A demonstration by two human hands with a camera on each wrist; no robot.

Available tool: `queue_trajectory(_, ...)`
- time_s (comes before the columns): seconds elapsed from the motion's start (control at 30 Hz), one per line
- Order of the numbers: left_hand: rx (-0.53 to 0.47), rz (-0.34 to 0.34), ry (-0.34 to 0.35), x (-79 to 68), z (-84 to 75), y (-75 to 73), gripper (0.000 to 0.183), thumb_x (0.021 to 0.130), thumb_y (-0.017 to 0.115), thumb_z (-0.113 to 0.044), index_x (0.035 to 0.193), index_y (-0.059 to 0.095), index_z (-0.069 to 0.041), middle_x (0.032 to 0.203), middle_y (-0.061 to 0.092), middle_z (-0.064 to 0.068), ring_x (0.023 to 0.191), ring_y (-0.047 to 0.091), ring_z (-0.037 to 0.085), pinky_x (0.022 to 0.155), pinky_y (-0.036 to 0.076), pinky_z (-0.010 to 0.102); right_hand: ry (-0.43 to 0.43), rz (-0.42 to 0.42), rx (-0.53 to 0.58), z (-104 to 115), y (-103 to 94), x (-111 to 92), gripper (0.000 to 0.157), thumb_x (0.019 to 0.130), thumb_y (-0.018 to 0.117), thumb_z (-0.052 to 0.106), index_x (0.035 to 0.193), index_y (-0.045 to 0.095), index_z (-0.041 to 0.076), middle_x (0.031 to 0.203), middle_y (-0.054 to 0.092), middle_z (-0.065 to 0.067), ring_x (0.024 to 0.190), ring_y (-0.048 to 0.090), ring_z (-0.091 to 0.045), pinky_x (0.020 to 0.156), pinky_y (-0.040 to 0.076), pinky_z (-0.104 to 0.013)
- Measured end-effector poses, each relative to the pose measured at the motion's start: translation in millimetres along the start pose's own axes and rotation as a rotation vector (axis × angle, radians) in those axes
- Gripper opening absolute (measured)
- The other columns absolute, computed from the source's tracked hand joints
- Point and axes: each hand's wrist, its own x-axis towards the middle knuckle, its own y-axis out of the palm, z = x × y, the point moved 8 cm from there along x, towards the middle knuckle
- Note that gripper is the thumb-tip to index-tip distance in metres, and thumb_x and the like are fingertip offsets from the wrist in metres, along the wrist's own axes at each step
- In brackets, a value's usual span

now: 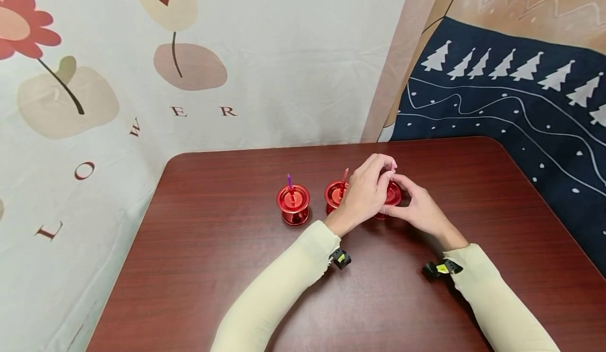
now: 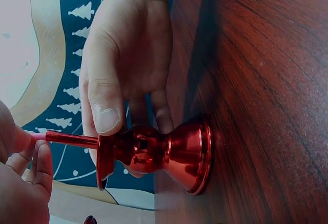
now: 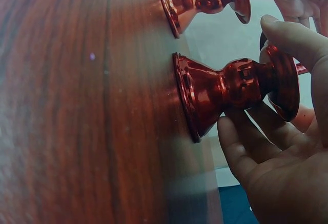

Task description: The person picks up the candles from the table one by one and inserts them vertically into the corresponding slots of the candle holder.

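Three shiny red candle holders stand upright in a row on the table. At the row's right end, my right hand (image 1: 421, 208) grips one candle holder (image 3: 241, 83), thumb at its dish and fingers around its body. My left hand (image 1: 363, 191) reaches over its top and pinches a thin pink candle (image 2: 39, 137) at the mouth of the holder's tube (image 2: 72, 138). How deep the candle sits in the tube, I cannot tell. The middle candle holder (image 1: 333, 194), partly behind my left hand, bears a reddish candle (image 1: 345, 174). A purple candle (image 1: 289, 180) stands in the left candle holder (image 1: 294, 200).
The dark red wooden table (image 1: 213, 247) has a rounded far edge. Behind it hangs a pale cloth (image 1: 293, 62) printed with flowers and letters. To the right is a navy cloth (image 1: 473, 99) with white trees. A wrist camera (image 1: 341, 259) sits at each cuff.
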Motion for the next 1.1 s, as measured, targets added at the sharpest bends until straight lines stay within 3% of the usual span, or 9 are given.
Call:
queue_trajectory(0.17,0.041,0.023,0.001,-0.2,0.4,2.1,0.012,0.109,0.061,-0.002,0.119,0.067,-0.008,0.115,0.065,0.004,0.105,0.063,0.014,0.098,0.046,0.012,-0.005,0.003,0.003,0.1,-0.1,0.0,0.074,0.086,0.093,0.005,0.152,0.058,0.001,0.139,0.069,-0.018,0.113,0.067,-0.031,0.093,0.051,-0.012)
queue_trajectory(0.53,0.156,0.06,0.069,-0.1,-4.8,4.7,0.013,0.109,0.063,-0.003,0.12,0.068,-0.008,0.114,0.067,0.004,0.103,0.063,0.019,0.094,0.05,0.021,-0.02,0.001,-0.006,-0.3,-0.3,0.4,0.069,0.087,0.092,0.004,0.148,0.06,0.0,0.135,0.071,-0.018,0.112,0.067,-0.03,0.094,0.05,-0.012)
queue_trajectory(0.87,0.182,0.075,0.077,0.6,-6.5,6.0,0.013,0.108,0.063,-0.002,0.118,0.068,-0.008,0.113,0.067,0.004,0.101,0.062,0.021,0.09,0.05,0.024,-0.031,-0.015,-0.011,-1.3,-0.4,-0.2,0.067,0.086,0.092,0.002,0.146,0.061,-0.001,0.129,0.072,-0.018,0.108,0.068,-0.023,0.093,0.05,-0.012)
queue_trajectory(1.1,0.179,0.058,0.072,-0.5,-6.2,5.6,0.013,0.107,0.063,0.0,0.117,0.069,-0.007,0.113,0.067,0.005,0.1,0.061,0.022,0.089,0.05,0.025,-0.036,-0.014,-0.008,-1.0,-0.5,0.6,0.067,0.087,0.091,0.001,0.146,0.061,-0.001,0.132,0.071,-0.019,0.109,0.067,-0.028,0.094,0.05,-0.012)
